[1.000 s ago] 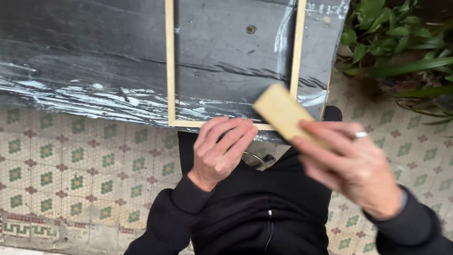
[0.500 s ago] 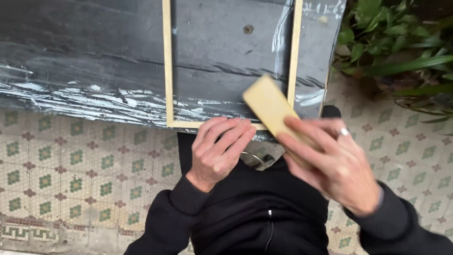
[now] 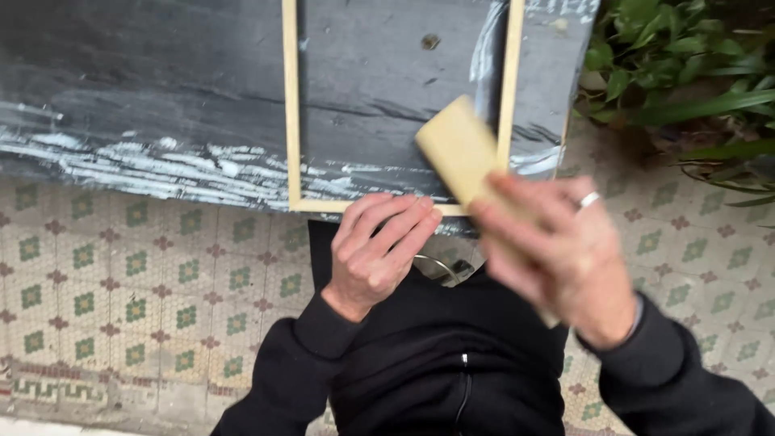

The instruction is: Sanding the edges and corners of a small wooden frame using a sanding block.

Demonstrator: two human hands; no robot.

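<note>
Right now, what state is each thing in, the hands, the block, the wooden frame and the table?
Left hand: fingers curled over the frame's near rail, pressing it down.
Right hand: closed around the block, ring on one finger.
Pale yellow rectangular block: held tilted, over the frame's right corner, blurred.
Thin light wooden frame: lying flat on the table.
Dark scuffed table: streaked white near the edge.

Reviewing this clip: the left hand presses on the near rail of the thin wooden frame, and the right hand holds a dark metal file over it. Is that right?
Not quite. The right hand holds a pale yellow rectangular block, not a dark metal file. The head view shows it. The left hand does press on the near rail of the thin wooden frame.
</note>
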